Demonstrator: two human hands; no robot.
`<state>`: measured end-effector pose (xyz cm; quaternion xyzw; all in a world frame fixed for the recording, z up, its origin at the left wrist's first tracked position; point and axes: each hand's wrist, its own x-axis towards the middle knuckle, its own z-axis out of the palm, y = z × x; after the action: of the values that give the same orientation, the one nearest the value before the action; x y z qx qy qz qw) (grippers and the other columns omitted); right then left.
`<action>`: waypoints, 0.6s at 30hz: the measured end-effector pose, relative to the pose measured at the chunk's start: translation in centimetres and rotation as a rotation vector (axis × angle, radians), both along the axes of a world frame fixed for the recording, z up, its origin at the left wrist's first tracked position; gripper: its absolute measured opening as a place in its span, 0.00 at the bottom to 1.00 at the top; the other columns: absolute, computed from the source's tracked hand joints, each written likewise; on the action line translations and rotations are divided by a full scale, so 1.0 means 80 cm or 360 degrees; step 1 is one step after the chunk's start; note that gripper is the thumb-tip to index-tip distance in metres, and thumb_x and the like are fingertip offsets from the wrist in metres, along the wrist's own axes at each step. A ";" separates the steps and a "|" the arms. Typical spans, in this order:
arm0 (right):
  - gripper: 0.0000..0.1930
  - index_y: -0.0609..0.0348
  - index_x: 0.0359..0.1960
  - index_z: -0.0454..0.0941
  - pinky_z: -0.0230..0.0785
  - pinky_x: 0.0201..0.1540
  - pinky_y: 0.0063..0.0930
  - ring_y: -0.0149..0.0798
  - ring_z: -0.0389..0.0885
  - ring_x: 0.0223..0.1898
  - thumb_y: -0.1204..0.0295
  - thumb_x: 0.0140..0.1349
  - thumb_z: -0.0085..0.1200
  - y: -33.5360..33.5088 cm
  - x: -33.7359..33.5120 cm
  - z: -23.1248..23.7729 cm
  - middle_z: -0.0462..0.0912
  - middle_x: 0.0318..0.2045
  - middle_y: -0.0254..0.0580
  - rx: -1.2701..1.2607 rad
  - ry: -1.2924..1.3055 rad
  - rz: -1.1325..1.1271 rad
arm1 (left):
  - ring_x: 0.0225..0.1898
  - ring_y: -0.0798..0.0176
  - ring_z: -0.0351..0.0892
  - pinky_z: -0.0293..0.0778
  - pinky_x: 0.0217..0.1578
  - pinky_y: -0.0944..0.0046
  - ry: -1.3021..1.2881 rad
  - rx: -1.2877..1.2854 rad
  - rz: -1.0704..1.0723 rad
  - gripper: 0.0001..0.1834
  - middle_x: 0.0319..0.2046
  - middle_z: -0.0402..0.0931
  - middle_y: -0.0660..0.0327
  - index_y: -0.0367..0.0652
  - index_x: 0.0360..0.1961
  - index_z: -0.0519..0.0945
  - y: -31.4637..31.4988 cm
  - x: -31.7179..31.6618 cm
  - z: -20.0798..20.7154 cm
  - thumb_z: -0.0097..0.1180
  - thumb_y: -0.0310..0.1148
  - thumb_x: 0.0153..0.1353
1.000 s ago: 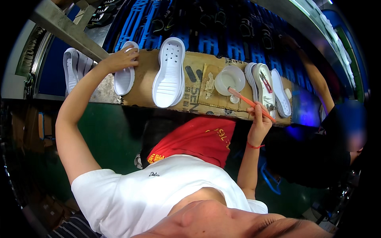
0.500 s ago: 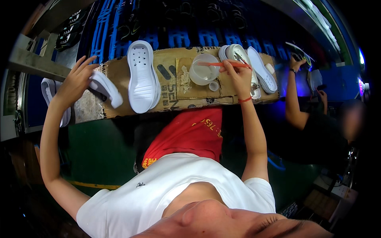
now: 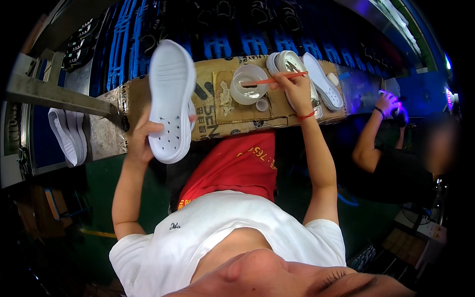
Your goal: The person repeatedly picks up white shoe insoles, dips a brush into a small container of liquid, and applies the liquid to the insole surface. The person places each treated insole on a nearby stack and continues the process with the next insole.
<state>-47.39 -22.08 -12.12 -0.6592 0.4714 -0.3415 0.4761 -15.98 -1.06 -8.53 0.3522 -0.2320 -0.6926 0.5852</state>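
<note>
cardboard: dark lettering | red garment: yellow characters, digits | white shirt: dark emblem

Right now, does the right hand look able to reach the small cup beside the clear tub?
Probably yes: the right hand is near the small cup, with only bare cardboard visible between them. However, it holds the orange tool, which may hinder grasping.

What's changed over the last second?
The left hand came nearer the body and holds up a white sole; the one at the cardboard's left end has gone. The right hand reached farther out, brush still held, tip now over the bowl. Bowl and small cup stayed.
</note>
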 end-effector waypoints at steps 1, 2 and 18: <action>0.12 0.69 0.38 0.82 0.64 0.28 0.16 0.24 0.75 0.23 0.70 0.62 0.53 -0.004 -0.007 -0.002 0.83 0.24 0.38 0.0160 -0.0109 -0.0015 | 0.51 0.39 0.76 0.77 0.50 0.51 0.0334 0.0000 -0.0105 0.40 0.56 0.68 0.39 0.29 0.65 0.54 0.000 -0.010 -0.004 0.51 0.42 0.56; 0.12 0.69 0.38 0.81 0.64 0.28 0.16 0.24 0.74 0.23 0.70 0.62 0.53 -0.007 -0.013 0.000 0.83 0.24 0.38 0.0376 -0.0294 -0.0026 | 0.52 0.40 0.75 0.76 0.51 0.49 0.0387 -0.0009 -0.0158 0.37 0.57 0.67 0.39 0.31 0.66 0.55 -0.001 -0.018 -0.009 0.43 0.44 0.61; 0.08 0.53 0.35 0.86 0.70 0.37 0.23 0.35 0.79 0.33 0.66 0.56 0.61 0.008 0.086 0.113 0.83 0.30 0.39 -0.1153 0.0037 0.1162 | 0.42 0.37 0.78 0.76 0.45 0.44 0.0438 0.0508 -0.0729 0.36 0.52 0.69 0.34 0.28 0.64 0.57 -0.004 -0.040 -0.047 0.35 0.45 0.60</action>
<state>-40.55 -21.41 -3.08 -0.9072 0.0672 -0.2872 0.3001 -19.19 -1.39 -12.26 0.2812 -0.1122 -0.8753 0.3771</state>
